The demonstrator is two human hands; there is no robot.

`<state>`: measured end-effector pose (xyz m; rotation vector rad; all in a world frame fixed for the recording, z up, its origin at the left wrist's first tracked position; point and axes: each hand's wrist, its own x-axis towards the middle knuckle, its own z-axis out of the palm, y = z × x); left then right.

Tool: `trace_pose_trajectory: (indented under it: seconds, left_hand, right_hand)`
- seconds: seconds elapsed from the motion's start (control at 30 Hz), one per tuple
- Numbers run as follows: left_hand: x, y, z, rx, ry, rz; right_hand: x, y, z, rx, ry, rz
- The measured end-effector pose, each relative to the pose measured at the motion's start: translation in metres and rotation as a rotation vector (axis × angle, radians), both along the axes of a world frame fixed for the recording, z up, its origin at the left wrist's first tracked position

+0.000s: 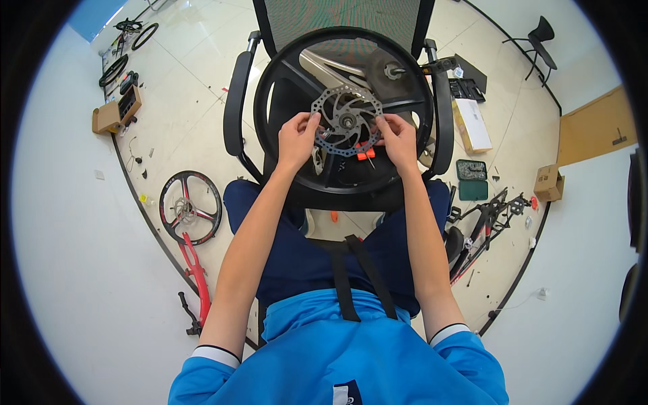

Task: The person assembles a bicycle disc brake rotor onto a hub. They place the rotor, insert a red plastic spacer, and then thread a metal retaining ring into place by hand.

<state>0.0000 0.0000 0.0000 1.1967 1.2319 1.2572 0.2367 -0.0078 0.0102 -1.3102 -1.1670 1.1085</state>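
A black bicycle wheel (288, 89) with broad spokes lies flat across the seat of an office chair before me. Over its hub sits a silver brake disc (347, 89) with a holed rim and curved arms. My left hand (298, 140) pinches the disc's left edge between thumb and fingers. On the opposite edge, my right hand (399, 140) does the same, its fingers partly hidden beneath. Whether the disc rests on the hub or is slightly raised, I cannot tell. Through the wheel's gaps show a red-orange tool (365, 151) and a silver metal part (320, 67).
Black armrests (235, 102) flank the wheel. On the floor at left are another wheel (190, 208) and a red frame part (194, 266). To the right lie a green case (472, 179), a white-topped box (474, 126), a dark bicycle frame (487, 223) and a cardboard box (549, 183).
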Motion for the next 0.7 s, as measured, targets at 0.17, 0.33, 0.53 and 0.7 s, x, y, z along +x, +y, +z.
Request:
trace_pose_trajectory:
  seconds: [0.17,0.33,0.53,0.7]
  left_hand:
    - [-0.006,-0.005,-0.002,0.006,0.029,0.038]
    - [-0.024,-0.049,-0.017,-0.126,-0.182,0.137]
    - [-0.032,-0.153,-0.093,-0.272,-0.150,0.207]
    - [-0.021,-0.162,-0.083,-0.237,-0.165,0.117]
  right_hand:
    - [0.001,-0.009,-0.002,-0.015,0.170,-0.127]
    - [0.013,-0.051,-0.050,0.058,-0.425,-0.224]
    - [-0.038,-0.056,-0.074,0.094,-0.921,0.333]
    - [-0.046,-0.020,-0.114,-0.055,-1.092,0.409]
